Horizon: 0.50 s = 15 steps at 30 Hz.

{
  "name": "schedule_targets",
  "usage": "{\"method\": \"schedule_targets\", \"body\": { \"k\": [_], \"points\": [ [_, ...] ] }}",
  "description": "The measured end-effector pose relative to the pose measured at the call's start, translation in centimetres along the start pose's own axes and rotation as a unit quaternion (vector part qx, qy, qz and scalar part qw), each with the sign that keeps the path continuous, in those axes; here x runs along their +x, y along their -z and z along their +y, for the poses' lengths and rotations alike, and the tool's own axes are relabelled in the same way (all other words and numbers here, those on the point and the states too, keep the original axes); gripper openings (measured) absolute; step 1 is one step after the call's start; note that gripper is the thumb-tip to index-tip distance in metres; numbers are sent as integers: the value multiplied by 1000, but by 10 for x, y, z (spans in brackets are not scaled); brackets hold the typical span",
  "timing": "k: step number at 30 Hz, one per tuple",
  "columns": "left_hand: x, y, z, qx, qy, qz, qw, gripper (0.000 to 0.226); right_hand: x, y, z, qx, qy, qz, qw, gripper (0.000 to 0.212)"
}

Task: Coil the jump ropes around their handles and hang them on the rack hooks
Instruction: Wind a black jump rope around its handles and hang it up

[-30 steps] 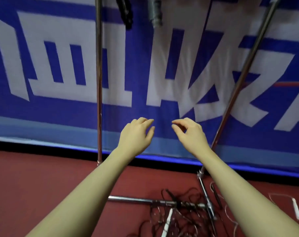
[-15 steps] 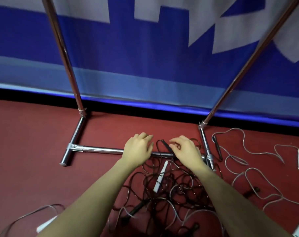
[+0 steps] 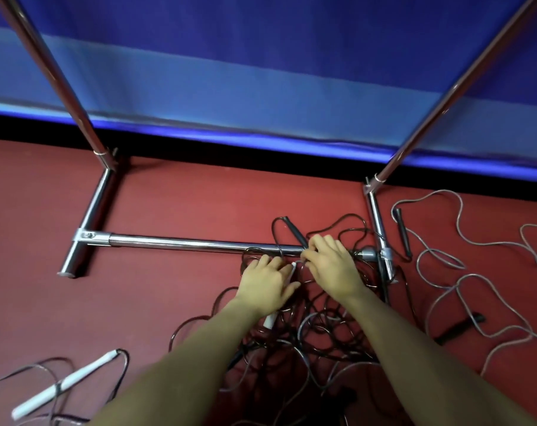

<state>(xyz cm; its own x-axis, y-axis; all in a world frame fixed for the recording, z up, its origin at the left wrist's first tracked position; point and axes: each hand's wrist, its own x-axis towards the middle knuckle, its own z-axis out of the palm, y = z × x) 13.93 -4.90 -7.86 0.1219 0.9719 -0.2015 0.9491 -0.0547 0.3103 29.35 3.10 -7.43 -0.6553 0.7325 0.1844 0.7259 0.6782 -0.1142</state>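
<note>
Ropes lie tangled across the red floor [image 3: 175, 204]. At lower left we see two white plastic handles [image 3: 67, 381] with thin dark cord. At centre, our left hand [image 3: 268, 285] curls over a white handle [image 3: 272, 319] in the black rope tangle [image 3: 316, 330], under the chrome rack base bar [image 3: 184, 242]. Our right hand [image 3: 332, 267] pinches cord beside a black handle [image 3: 295, 230]. Grey ropes [image 3: 451, 262] sprawl at right. No writing is legible.

Pretty even indoor light, nothing harsh. The chrome rack base bar [image 3: 181, 241] throws bright glare streaks, and shadows on the red floor [image 3: 169, 302] are soft. Wide-angle lens bends the rack poles [image 3: 61, 84] outward; edges and forearms look smeared.
</note>
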Motion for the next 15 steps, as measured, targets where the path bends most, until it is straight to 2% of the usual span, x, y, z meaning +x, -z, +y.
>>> {"method": "schedule_targets", "body": {
  "k": [2, 5, 8, 10, 12, 15],
  "points": [
    [2, 0, 6, 9, 13, -12, 1000, 59, 1, 5, 0, 15, 5, 41, 999, 21],
    [-2, 7, 11, -24, 18, 29, 999, 44, 3, 24, -3, 54, -67, 84, 993, 10],
    [-10, 21, 15, -106, 10, 152, 983, 21, 9, 52, -13, 90, -100, 107, 985, 10],
    [-16, 43, 20, -147, 32, 209, 966, 19, 13, 75, -21, 141, -113, 109, 977, 10],
    [-25, 75, 26, -160, 33, 228, 960, 23, 17, 102, -30, 215, -141, 119, 959, 6],
    [-41, 140, 33, -217, 61, 190, 956, 19, 25, 151, -46, 341, -195, 163, 905, 8]
  ]
}}
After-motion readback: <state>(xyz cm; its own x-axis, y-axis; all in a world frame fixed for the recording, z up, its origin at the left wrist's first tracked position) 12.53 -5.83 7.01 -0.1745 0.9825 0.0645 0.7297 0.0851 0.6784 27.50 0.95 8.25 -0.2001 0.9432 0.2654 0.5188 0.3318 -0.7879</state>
